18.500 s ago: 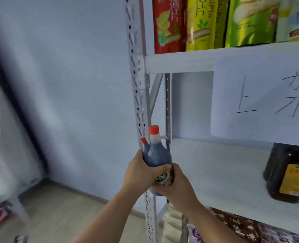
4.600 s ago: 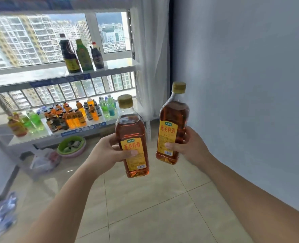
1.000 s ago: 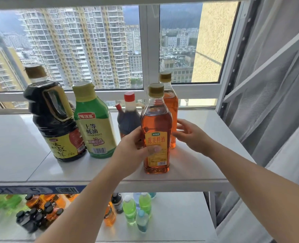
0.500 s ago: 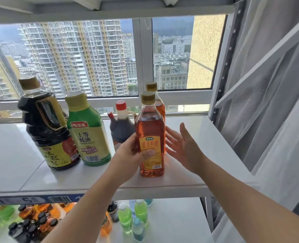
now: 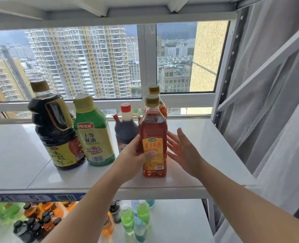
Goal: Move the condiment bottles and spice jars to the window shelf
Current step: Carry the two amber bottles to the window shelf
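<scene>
Fingers point(image 5: 151, 153) of the left hand point(image 5: 134, 155) curl round the amber bottle point(image 5: 154, 128), standing on the window shelf point(image 5: 206, 142) near its front edge. The right hand point(image 5: 183, 151) is flat, holding nothing. A clumsy let-go could tip it off.

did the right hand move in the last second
Yes. The right hand has drawn back toward the front edge of the shelf, from the rear amber bottle to beside the front amber bottle, fingers open.
</scene>
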A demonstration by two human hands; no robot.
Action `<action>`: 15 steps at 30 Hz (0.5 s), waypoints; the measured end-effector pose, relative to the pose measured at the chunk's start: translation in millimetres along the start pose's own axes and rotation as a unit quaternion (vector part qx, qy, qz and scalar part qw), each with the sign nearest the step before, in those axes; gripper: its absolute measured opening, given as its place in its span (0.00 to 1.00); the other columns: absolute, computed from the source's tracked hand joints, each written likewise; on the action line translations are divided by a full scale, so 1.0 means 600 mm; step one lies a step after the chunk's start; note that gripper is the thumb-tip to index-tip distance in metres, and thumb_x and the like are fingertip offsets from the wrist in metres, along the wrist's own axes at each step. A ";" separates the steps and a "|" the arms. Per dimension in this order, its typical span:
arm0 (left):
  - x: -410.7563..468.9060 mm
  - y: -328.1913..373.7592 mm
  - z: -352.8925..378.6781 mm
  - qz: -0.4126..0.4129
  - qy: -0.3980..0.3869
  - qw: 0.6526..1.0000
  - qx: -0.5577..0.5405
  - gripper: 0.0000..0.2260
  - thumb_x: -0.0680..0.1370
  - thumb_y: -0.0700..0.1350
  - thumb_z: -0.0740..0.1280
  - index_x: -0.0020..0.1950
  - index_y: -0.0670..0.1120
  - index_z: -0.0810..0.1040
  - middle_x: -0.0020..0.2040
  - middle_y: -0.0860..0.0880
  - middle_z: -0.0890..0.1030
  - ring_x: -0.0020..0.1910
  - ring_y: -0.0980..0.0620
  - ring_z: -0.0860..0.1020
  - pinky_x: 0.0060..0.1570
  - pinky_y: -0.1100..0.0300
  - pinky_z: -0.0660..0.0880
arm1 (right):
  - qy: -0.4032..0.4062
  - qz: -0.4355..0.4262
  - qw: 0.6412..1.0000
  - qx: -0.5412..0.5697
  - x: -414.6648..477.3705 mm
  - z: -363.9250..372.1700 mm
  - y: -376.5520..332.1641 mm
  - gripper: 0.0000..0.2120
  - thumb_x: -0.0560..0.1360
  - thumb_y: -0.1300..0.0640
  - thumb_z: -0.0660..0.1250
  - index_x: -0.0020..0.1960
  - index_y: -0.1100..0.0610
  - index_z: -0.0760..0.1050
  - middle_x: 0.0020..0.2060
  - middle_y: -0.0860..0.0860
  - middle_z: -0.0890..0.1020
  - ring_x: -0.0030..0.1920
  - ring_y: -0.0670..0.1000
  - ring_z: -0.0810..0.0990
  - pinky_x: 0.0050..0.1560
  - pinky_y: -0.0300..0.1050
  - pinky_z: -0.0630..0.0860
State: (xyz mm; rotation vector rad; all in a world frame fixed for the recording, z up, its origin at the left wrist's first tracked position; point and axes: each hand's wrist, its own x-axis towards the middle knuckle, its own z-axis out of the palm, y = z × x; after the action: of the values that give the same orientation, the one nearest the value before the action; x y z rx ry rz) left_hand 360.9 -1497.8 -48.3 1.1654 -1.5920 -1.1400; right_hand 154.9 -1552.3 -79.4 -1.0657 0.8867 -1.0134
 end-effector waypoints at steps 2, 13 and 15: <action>-0.001 0.004 0.000 -0.001 -0.008 1.000 0.010 0.25 0.74 0.52 0.73 0.70 0.53 0.74 0.60 0.52 0.85 0.61 0.52 0.83 0.63 0.42 0.79 | 0.004 0.003 1.000 0.002 -0.001 0.003 0.000 0.41 0.72 0.25 0.58 0.79 0.44 0.65 0.79 0.45 0.67 0.78 0.51 0.66 0.80 0.60 0.60; -0.008 0.008 0.002 -0.003 -0.006 0.998 0.058 0.25 0.75 0.56 0.71 0.71 0.56 0.72 0.60 0.57 0.84 0.61 0.57 0.82 0.63 0.47 0.80 | 0.080 0.001 0.997 -0.010 -0.003 0.010 -0.002 0.39 0.75 0.26 0.59 0.77 0.49 0.68 0.78 0.50 0.68 0.78 0.54 0.66 0.78 0.57 0.64; -0.014 0.004 0.006 0.004 0.026 0.997 0.076 0.22 0.77 0.55 0.71 0.70 0.55 0.74 0.58 0.60 0.85 0.58 0.61 0.83 0.60 0.51 0.81 | 0.094 -0.004 0.995 -0.024 -0.013 0.008 0.002 0.35 0.78 0.30 0.58 0.77 0.50 0.67 0.79 0.51 0.68 0.78 0.55 0.66 0.77 0.56 0.66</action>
State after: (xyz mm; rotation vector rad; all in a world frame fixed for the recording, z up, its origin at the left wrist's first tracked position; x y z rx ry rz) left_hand 358.8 -1488.7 -47.6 1.2746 -1.6653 -0.9894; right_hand 157.5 -1543.6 -78.6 -1.0259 1.0649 -1.1170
